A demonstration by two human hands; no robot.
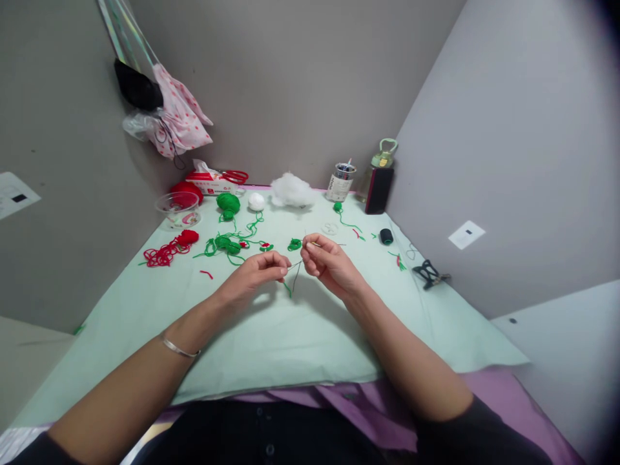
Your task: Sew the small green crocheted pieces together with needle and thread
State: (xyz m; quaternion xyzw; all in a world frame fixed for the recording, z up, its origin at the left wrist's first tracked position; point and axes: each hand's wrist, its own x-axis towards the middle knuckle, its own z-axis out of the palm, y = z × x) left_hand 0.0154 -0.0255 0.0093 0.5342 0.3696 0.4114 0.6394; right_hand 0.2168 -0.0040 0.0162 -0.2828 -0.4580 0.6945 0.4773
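Note:
My left hand (256, 272) is closed in a pinch, and a short green yarn end (289, 290) hangs just below its fingertips. A thin dark strand (295, 279), thread or fine wire, runs between the two hands and dangles in a loose end. My right hand (330, 263) pinches this strand a little higher up, fingers curled. A thin needle-like line sticks out past its fingers, too fine to name. Right behind the hands lies a small green crocheted piece (294, 244). Beside it are green-and-red pieces (266, 247) and a larger green piece (227, 244).
Red yarn (165, 250) lies at the left by a clear plastic tub (178, 210). Green yarn (228, 204), white stuffing (292, 191), a pen cup (340, 182) and a phone (379, 190) line the back. Black thread (386, 236) and a black clip (429, 274) lie right.

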